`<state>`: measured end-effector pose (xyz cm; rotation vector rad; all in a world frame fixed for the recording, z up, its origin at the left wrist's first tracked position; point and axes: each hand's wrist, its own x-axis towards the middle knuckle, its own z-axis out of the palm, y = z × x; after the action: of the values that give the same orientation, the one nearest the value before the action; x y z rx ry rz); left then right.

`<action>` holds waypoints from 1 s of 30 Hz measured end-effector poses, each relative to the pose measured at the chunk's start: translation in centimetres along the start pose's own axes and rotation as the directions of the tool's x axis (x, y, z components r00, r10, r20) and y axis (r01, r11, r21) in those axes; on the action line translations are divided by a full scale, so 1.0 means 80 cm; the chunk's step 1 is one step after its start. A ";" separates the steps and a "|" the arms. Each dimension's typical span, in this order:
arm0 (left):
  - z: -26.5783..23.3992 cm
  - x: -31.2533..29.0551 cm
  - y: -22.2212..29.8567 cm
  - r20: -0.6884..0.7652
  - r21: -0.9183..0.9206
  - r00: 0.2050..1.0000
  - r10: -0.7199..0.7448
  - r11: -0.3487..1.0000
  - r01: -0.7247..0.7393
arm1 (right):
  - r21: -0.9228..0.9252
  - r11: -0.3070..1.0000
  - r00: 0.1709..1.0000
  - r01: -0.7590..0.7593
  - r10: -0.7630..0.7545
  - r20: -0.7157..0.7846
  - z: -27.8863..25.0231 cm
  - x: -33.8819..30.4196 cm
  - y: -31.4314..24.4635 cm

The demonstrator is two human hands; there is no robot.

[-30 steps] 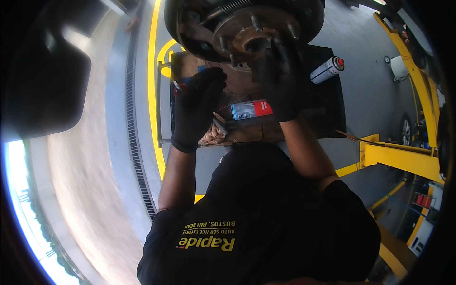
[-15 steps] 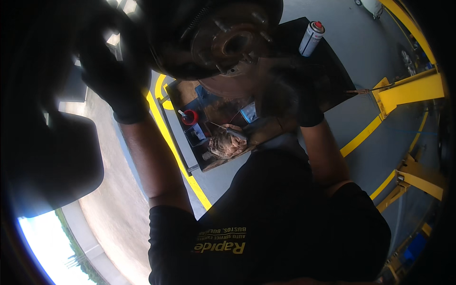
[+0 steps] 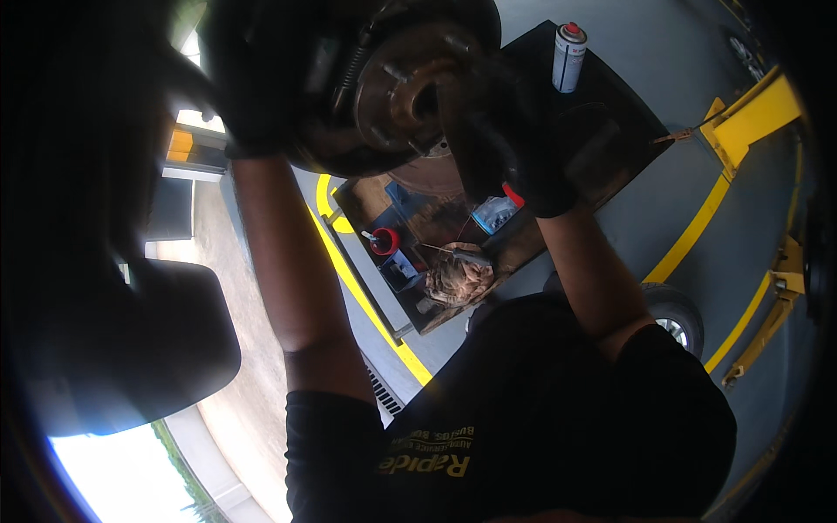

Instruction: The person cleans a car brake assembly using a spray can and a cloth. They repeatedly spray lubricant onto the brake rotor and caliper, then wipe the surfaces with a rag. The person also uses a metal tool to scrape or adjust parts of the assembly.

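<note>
Wheel hub point(image 3: 399, 101): round, dull brown, studded, dark-centred; left grip point(image 3: 240, 91), right grip point(image 3: 514, 139): cannot tell, too shadowed.

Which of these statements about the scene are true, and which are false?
1. The person is working bare-handed. False: the left hand and right hand wear dark gloves.
2. A thin-shafted tool lies on a crumpled rag. True.
3. A wheel covers the hub. False: its studs show.
4. The spray can has a red top. True.
5. The curved floor line at right is blue. False: it is yellow.
</note>
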<state>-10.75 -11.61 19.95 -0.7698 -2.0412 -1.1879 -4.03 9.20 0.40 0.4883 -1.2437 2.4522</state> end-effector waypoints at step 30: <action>0.007 -0.035 0.003 0.587 0.146 0.474 0.656 0.490 -0.859 | -0.874 0.408 0.738 0.265 -0.669 -0.088 0.121 -0.047 0.084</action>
<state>-8.99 -11.46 17.73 -1.6384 -1.7718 0.0220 -2.31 -3.02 -0.59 -0.0074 -1.5683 1.1426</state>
